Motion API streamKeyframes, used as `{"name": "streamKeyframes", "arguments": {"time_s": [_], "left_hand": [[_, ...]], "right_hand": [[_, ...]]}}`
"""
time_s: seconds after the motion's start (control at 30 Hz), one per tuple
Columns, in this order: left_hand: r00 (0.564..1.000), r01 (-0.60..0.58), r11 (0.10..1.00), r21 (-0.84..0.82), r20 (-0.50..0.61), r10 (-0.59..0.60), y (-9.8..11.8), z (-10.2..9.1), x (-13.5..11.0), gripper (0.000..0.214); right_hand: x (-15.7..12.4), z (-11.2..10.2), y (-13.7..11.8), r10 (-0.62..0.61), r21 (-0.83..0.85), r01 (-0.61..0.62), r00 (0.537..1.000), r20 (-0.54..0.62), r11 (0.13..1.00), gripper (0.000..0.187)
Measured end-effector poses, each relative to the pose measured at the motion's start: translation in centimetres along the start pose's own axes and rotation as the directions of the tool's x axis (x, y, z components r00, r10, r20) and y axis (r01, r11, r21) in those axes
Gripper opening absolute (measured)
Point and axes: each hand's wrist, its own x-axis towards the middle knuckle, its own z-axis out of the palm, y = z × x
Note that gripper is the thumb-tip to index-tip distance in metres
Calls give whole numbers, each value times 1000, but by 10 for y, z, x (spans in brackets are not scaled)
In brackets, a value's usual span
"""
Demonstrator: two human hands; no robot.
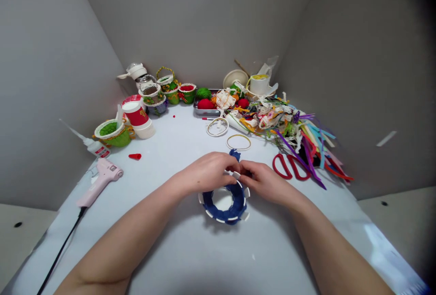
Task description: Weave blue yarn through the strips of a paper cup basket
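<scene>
A paper cup with its wall cut into white strips (247,192) stands on the table in front of me, its open top facing me. Dark blue crepe-like ribbon (211,208) weaves in and out between the strips all around. My left hand (213,171) curls over the far left rim, its thumb and fingers closed on the cup. From the right, my right hand (260,179) pinches at the far rim, the fingertips almost meeting the left ones. A bunched blue ribbon end pokes up behind the fingers. What exactly lies between the fingertips is partly hidden.
A pink glue gun (100,181), a glue bottle (97,146) and a red cap (135,156) lie left. Decorated small baskets (116,133) and stacked cups (139,120) stand behind. Red-handled scissors (291,167), a gold ring (239,142) and heaped colourful ribbons (306,140) lie right.
</scene>
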Motion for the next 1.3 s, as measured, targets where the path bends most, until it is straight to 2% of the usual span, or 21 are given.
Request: {"name": "streamKeyframes", "arguments": {"time_s": [0.13,0.3,0.5,0.63,0.8,1.0,1.1,1.3], "left_hand": [[1000,28,998,48,1,-28,0,11,9,14],[993,118,989,95,-34,-115,3,12,5,13],[991,121,985,124,-64,-114,5,16,2,12],[986,151,979,134,-96,-139,6,20,0,11],[989,136,990,45,-66,-132,3,18,-3,9],[993,118,990,-83,3,-118,-6,10,-5,17],[991,134,986,-98,7,-134,-8,10,-4,15],[990,139,984,-108,-22,-142,-5,13,-3,11]], "right_hand": [[-2,-2,0,21,18,-21,1000,0,1000,13],[-7,-10,-2,12,107,-19,998,66,994,19],[-8,-13,-3,84,206,-112,987,136,972,16],[-8,-7,-1,111,229,-130,989,94,965,10],[-10,-2,-4,114,261,-127,991,64,957,15],[-11,-5,-8,131,236,-143,989,64,961,11],[-10,-4,-6,132,201,-145,988,78,969,10],[-11,-7,-4,155,230,-176,982,107,957,22]]}}
